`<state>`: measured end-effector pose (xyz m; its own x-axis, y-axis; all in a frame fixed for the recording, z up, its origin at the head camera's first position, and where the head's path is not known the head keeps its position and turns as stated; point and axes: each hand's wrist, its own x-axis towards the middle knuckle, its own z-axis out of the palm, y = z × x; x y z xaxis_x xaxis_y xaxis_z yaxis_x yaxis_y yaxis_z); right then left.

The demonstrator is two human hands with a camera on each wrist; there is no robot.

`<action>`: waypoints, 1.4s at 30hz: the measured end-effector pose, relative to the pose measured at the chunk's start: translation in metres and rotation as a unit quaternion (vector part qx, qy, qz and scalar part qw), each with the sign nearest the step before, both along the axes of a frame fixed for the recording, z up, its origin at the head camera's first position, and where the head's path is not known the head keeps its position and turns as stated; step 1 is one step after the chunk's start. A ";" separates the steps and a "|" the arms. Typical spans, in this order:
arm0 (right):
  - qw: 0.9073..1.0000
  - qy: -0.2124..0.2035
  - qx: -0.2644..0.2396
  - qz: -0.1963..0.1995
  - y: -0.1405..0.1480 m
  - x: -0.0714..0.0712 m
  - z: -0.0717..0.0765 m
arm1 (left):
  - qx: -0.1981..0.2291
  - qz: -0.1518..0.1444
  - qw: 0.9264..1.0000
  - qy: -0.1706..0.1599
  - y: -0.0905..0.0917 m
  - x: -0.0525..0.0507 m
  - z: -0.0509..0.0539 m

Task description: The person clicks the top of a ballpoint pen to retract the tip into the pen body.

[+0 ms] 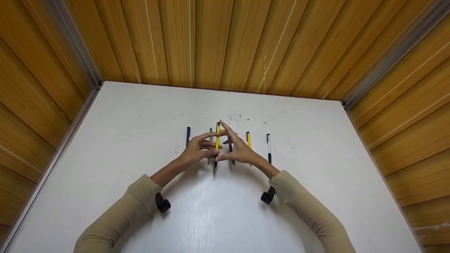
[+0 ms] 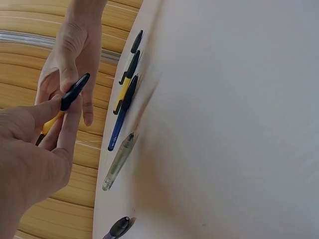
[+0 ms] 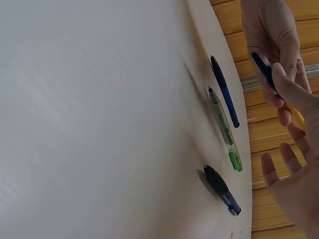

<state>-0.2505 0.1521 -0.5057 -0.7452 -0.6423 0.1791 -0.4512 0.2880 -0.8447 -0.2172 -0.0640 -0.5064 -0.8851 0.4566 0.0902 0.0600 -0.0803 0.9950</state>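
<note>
My left hand (image 1: 197, 150) pinches a yellow pen (image 1: 217, 138) between thumb and fingers. The pen is raised off the table, its black grip (image 2: 75, 92) clear of the fingers. On the other side, my right hand (image 1: 242, 150) touches this pen: its index fingertip meets the top end and its thumb rests against the grip. The right hand's other fingers are spread, as the right wrist view shows. Below the hands lie a clear green pen (image 3: 225, 129) and a dark blue pen (image 3: 227, 92), partly hidden in the head view.
Another dark blue pen (image 1: 188, 132) lies left of the hands. To the right are a second yellow pen (image 1: 248, 138) and a white pen with black ends (image 1: 269, 147). The white table (image 1: 309, 196) bears small dark marks. Wood-patterned walls (image 1: 211, 45) enclose its back and sides.
</note>
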 end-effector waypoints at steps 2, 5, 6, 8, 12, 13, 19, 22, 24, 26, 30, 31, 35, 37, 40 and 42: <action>1.000 -0.004 -0.003 0.002 -0.001 0.000 -0.001 | -0.014 0.007 1.000 0.009 0.000 0.000 0.000; 1.000 -0.006 -0.012 0.006 -0.002 0.001 -0.002 | -0.030 0.019 0.999 0.020 0.000 -0.001 0.000; 1.000 -0.007 -0.014 0.006 -0.002 0.001 -0.003 | -0.026 0.022 0.999 0.016 0.000 -0.001 -0.001; 1.000 -0.010 -0.014 0.005 -0.003 0.001 -0.004 | -0.019 0.025 0.999 0.006 0.000 0.000 -0.001; 1.000 -0.015 -0.006 0.003 -0.004 0.003 -0.003 | -0.002 0.042 0.999 -0.017 0.001 0.001 -0.002; 1.000 -0.016 -0.004 0.003 -0.005 0.003 -0.004 | -0.001 0.047 0.999 -0.020 0.001 0.001 -0.002; 1.000 -0.018 -0.006 0.005 -0.007 0.005 -0.005 | -0.008 0.068 0.997 -0.034 0.002 0.002 -0.002; 1.000 -0.023 -0.005 0.004 -0.008 0.005 -0.005 | -0.012 0.071 0.997 -0.032 0.001 0.002 -0.002; 1.000 -0.021 0.001 0.002 -0.007 0.005 -0.005 | -0.016 0.073 0.997 -0.025 0.000 0.002 -0.002; 1.000 -0.021 0.009 0.001 -0.007 0.005 -0.004 | -0.017 0.075 0.997 -0.023 -0.001 0.002 -0.001; 1.000 -0.016 0.013 0.003 -0.005 0.003 -0.003 | -0.018 0.072 0.997 -0.027 -0.004 0.002 0.001; 1.000 -0.015 0.011 0.004 -0.005 0.003 -0.003 | -0.016 0.072 0.997 -0.031 -0.005 0.002 0.002; 1.000 -0.010 -0.003 0.011 -0.001 0.001 -0.004 | -0.019 0.069 0.997 -0.036 -0.010 0.001 0.004; 1.000 -0.010 -0.009 0.010 0.004 0.000 -0.005 | -0.020 0.066 0.997 -0.037 -0.014 0.000 0.004; 1.000 -0.015 -0.013 -0.002 0.012 -0.002 -0.005 | -0.017 0.059 0.997 -0.042 -0.021 -0.002 0.002; 1.000 -0.014 -0.010 -0.014 0.019 -0.002 -0.003 | -0.017 0.055 0.997 -0.041 -0.027 -0.003 0.000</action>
